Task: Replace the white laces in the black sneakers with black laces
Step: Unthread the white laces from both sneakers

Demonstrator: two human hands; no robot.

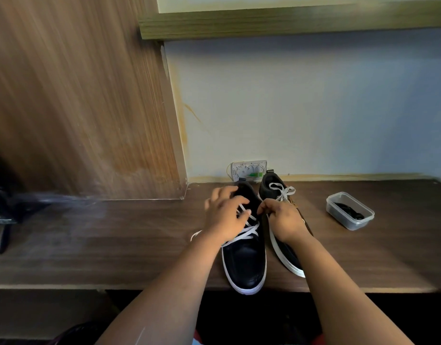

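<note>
Two black sneakers with white soles stand side by side on a dark wooden counter (115, 245), toes toward the near edge, heels toward the back wall. The left sneaker (245, 265) has its toe at the near edge, slightly overhanging it. Its white lace (246, 231) is loosened across the upper eyelets, and one loose end trails onto the counter to the left of the shoe. The right sneaker (284, 252) sits just beside it, touching or nearly so; its white lace (283, 191) remains tied in a bow near the tongue.

The left hand (225, 215) lies over the lacing of the left sneaker, fingers spread and bent, tips down among the lace crossings; whether it has hold of a strand cannot be told. The right hand (281, 217) has its fingers curled, the tips pinched together at the inner edge of the left sneaker's lacing, apparently on a strand of lace.

Toward the right end of the counter, well apart from the shoes, stands a clear plastic container (350, 211), without a lid, holding the black laces (351, 211) in a heap.

Behind the heels, a white wall socket plate (249, 170) sits on the wall at the back edge. A wood-grain panel (77, 95) rises at the left.
</note>
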